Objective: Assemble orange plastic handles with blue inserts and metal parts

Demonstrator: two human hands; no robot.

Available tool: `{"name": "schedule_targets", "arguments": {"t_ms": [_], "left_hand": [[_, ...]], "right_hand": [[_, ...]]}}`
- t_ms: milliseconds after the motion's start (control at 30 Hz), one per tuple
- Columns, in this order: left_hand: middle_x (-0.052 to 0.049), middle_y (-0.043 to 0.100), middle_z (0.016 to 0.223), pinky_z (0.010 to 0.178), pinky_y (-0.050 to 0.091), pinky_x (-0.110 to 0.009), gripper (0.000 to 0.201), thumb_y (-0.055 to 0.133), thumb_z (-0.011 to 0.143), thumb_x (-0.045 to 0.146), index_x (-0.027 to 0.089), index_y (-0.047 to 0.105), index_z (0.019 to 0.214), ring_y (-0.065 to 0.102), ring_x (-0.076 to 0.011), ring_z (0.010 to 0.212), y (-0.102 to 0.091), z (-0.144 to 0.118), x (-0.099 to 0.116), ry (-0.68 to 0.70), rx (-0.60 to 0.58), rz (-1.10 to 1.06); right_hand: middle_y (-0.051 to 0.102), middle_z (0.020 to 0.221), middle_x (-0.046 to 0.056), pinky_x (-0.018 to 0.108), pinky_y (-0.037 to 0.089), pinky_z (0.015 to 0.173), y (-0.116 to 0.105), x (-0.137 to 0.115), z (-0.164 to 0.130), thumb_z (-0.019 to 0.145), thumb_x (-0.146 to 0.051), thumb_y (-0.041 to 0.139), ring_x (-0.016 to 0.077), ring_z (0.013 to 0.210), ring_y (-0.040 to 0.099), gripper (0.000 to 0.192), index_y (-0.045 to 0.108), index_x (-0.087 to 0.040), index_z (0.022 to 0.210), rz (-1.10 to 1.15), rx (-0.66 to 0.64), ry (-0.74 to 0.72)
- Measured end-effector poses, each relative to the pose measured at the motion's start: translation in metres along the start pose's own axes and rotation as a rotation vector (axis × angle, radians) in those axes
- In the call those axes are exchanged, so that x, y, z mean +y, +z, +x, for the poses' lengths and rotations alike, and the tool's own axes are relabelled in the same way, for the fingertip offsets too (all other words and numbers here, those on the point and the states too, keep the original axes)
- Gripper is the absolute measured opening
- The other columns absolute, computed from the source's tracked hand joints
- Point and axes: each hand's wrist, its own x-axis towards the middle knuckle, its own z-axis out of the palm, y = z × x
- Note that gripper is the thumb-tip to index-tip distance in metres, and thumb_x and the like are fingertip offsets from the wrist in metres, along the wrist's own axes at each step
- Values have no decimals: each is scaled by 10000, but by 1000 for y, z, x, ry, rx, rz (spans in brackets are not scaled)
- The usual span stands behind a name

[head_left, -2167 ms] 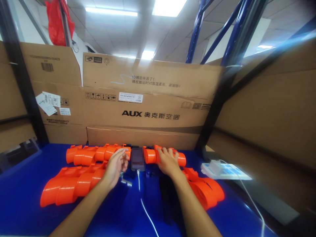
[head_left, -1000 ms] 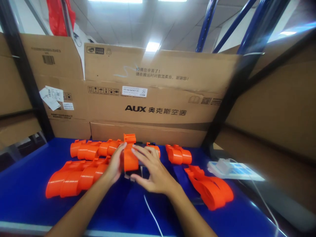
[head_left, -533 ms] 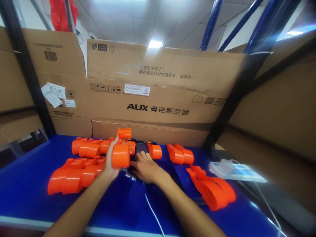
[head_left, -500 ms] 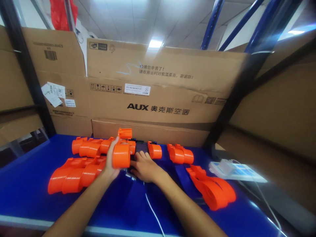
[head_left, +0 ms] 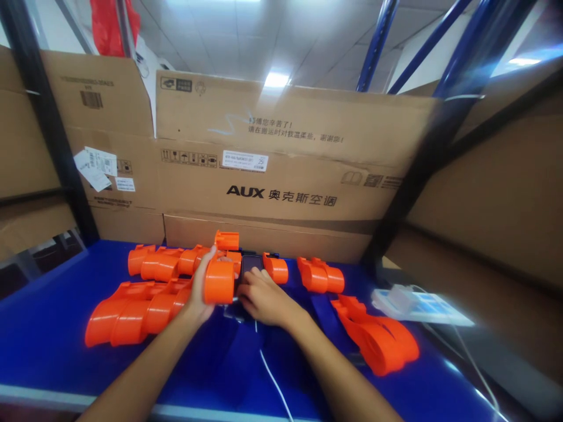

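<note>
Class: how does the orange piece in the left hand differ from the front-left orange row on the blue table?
The held orange piece is gripped in the left hand, while the front-left orange row lies on the blue table. The held orange piece shows one broad curved band; the front-left orange row shows several and spans much wider. Both are glossy, bright orange and curved.

Blue tabletop (head_left: 44, 316), two rows of orange curved pieces (head_left: 132, 316) left, more orange pieces (head_left: 389, 346) right, white cable (head_left: 273, 377)

left hand (head_left: 199, 298): holds orange part (head_left: 220, 282) | right hand (head_left: 263, 299): at phone (head_left: 252, 263)
</note>
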Motion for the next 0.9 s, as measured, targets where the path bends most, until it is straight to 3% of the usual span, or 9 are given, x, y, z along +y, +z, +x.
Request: {"name": "schedule_targets", "arguments": {"t_ms": [300,700,800,900], "left_hand": [[-31,678,669,464,514,-229,317,677,810,445,135,613,788,687,-181,556,-3,3,-6,-53,-14,60],[-54,705,703,472,500,-233,343,673,805,471,131,634,828,677,-169,540,-3,4,-10,-90,-7,98],[-59,679,628,463,482,-236,386,637,817,506,121,628,794,654,-170,505,-2,2,-9,-87,-69,162],[-69,685,638,454,475,-259,380,638,801,505,126,612,817,657,-196,498,1,-2,-10,-91,-145,223]], "right_hand": [[618,830,28,256,406,720,-16,7,-20,784,-91,601,156,763,548,131,634,-173,880,241,-18,93],[685,865,38,296,482,788,-20,5,-22,831,-188,650,187,847,623,103,732,-200,892,424,-36,75],[686,853,34,294,484,751,-24,10,-25,843,-267,668,183,815,617,98,728,-202,885,469,38,95],[684,815,23,289,478,693,-29,21,-29,866,-341,645,174,751,609,162,720,-200,890,572,232,187]]}}
